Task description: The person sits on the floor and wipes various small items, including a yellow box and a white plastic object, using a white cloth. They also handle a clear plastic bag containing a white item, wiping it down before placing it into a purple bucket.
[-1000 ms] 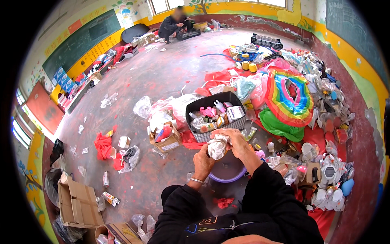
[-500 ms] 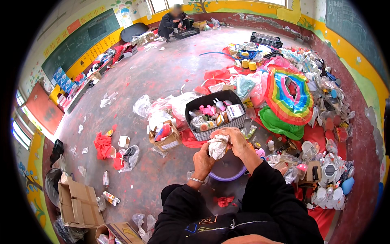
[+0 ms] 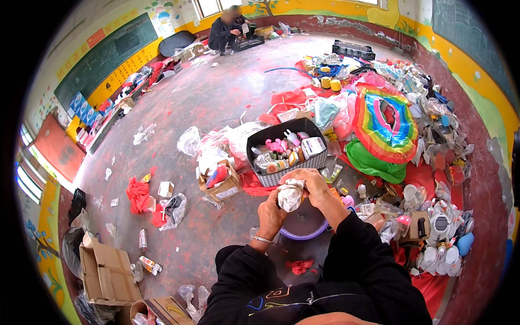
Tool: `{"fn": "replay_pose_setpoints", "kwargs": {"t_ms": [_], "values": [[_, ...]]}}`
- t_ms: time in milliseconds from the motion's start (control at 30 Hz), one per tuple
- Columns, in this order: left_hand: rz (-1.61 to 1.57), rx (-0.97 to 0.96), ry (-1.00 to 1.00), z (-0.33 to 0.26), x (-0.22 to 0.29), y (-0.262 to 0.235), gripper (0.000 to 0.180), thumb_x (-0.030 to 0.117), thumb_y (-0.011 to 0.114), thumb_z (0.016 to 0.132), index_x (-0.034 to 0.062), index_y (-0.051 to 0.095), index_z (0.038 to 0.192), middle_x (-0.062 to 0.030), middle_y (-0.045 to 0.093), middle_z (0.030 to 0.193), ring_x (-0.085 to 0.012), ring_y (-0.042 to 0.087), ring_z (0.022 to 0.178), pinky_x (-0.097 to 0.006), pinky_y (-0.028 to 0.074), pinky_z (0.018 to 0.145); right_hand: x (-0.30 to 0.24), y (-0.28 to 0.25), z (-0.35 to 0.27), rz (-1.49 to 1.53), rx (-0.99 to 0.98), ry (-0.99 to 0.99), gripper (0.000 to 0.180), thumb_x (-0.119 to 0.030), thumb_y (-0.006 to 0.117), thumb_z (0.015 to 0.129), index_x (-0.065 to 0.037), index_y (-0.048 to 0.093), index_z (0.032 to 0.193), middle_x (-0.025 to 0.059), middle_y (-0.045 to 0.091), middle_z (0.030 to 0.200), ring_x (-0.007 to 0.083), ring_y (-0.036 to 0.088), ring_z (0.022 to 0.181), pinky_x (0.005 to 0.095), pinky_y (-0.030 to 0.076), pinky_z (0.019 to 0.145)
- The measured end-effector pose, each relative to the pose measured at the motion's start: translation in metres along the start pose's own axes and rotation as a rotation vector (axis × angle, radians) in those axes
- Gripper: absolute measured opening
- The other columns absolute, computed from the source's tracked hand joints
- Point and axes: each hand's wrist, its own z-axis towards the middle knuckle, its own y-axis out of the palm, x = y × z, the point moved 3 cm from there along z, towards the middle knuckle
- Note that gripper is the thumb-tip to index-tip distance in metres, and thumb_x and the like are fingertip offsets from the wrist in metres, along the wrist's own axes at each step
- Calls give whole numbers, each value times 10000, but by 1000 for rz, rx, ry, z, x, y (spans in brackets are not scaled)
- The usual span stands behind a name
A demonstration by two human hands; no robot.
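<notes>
Both hands grip a bunched-up white cloth (image 3: 291,196), dirty-looking and crumpled, in front of my body. My left hand (image 3: 271,215), with a bracelet at the wrist, closes on its left side. From above and the right, my right hand (image 3: 318,190) curls its fingers round it. Whether anything lies inside the bundle is hidden. Below my hands stands a purple-rimmed basin (image 3: 304,237), partly covered by my right arm. Just beyond is a grey-and-white woven basket (image 3: 287,175) with pink and white toys, bottles and small boxes.
A cardboard box (image 3: 229,189) of odds and ends is left of the basket. On the right, a long heap of goods includes a rainbow inflatable ring (image 3: 368,135) and green plastic (image 3: 374,165). An opened carton (image 3: 111,273) stands near left. A person (image 3: 225,35) crouches at the back.
My hands keep their hold on the white cloth, almost unmoved. At the back, the crouching person's arms have shifted, and a small white item now shows by them.
</notes>
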Motion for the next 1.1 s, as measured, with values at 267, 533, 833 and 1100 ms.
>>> {"fn": "replay_pose_setpoints", "kwargs": {"t_ms": [267,533,833,1100], "values": [[-75,37,-12,4,-8,0,299,95,705,709,40,622,990,-157,664,837,-210,669,814,-301,498,680,-4,7,-3,-44,-9,-19,217,-187,547,842,-25,656,937,37,646,788,19,497,555,168,310,412],[-561,0,-142,7,-14,1,265,45,667,753,13,609,1010,-71,673,886,-73,603,825,-248,475,723,1,-3,4,-700,152,-323,249,-226,608,832,1,632,931,139,636,799,268,625,763,335,466,682],[-305,26,-93,11,-18,-5,269,40,665,753,-1,602,1012,-25,664,825,-59,594,755,-224,469,662,-17,24,-19,-1089,84,-493,429,-368,674,746,-50,603,1025,124,598,989,315,599,898,379,472,770],[-384,11,-89,18,-33,0,378,55,673,745,7,580,1108,-58,660,790,-55,593,725,-225,483,639,-21,16,-11,-1062,183,-456,371,-308,704,695,-43,632,945,157,618,868,318,603,830,386,467,733]]}}
